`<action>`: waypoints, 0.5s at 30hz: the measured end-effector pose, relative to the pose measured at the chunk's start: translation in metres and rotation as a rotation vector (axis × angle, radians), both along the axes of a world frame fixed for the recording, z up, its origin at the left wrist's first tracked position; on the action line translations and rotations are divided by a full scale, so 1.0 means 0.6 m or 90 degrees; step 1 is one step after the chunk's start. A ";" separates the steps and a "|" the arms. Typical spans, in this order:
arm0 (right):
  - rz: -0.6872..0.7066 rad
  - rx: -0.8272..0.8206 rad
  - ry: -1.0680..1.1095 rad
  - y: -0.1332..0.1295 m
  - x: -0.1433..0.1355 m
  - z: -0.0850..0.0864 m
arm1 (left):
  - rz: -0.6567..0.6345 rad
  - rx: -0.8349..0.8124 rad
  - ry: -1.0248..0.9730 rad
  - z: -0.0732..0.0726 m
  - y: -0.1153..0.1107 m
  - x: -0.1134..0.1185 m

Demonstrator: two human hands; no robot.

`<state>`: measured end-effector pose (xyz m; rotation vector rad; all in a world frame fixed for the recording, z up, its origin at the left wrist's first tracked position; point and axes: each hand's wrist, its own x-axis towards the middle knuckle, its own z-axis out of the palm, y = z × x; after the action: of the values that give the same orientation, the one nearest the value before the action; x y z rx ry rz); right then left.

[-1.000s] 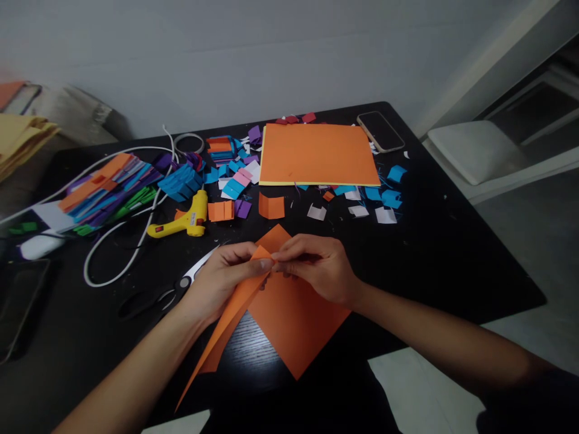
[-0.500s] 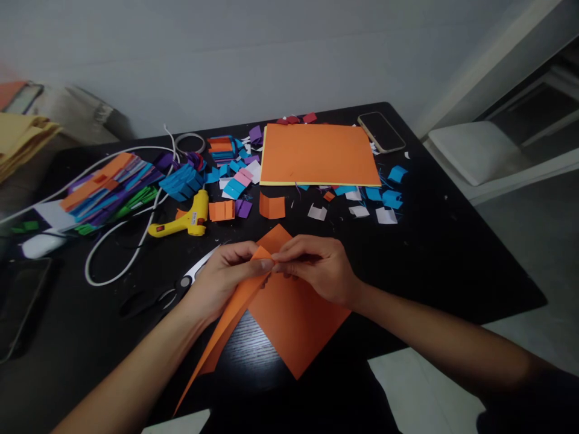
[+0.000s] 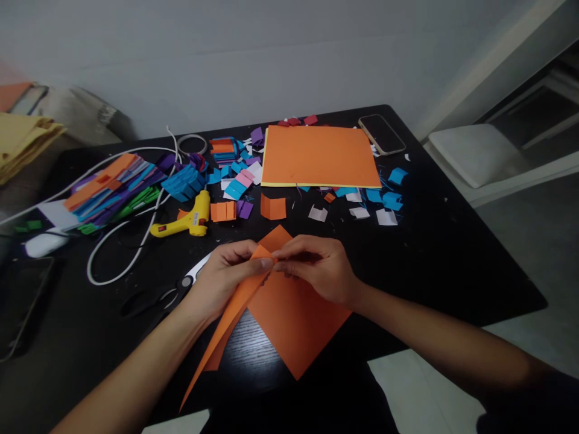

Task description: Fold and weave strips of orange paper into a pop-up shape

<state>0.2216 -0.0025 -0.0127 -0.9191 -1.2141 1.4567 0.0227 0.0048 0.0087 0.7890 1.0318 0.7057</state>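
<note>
My left hand [image 3: 230, 274] is closed on a folded sheet of orange paper [image 3: 233, 313], thumb on top, its long edge slanting down toward me. At the upper end of that sheet, my right hand [image 3: 316, 265] pinches the paper's edge or corner, its fingertips touching my left thumb. Beneath both hands another orange sheet [image 3: 296, 331] lies flat on the black table, turned cornerwise. Partly behind my left forearm are scissors [image 3: 181, 286] with black handles. A yellow glue gun [image 3: 187, 222] rests farther back on the left.
A stack of orange paper [image 3: 319, 155] over yellow sits at the back, a phone [image 3: 382, 134] beside it. Folded colored paper strips [image 3: 113, 187] and a white cable [image 3: 122, 280] cover the left side. Another phone [image 3: 22, 301] is at the left edge.
My hands keep nearly the same pose and grip. The lower tip of the folded orange sheet has shifted slightly right and up. The view has moved slightly.
</note>
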 end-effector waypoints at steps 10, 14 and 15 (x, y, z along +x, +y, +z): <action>0.026 -0.077 0.006 0.001 -0.002 0.003 | 0.007 0.003 -0.005 0.002 0.002 0.001; 0.079 -0.097 -0.001 -0.001 -0.001 0.007 | -0.001 0.015 -0.005 0.001 -0.001 0.001; 0.085 -0.095 -0.004 -0.001 0.000 0.006 | -0.006 0.021 0.000 0.000 -0.002 0.002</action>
<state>0.2216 -0.0033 -0.0089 -0.9571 -1.2031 1.6705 0.0238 0.0038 0.0089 0.8220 1.0186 0.7164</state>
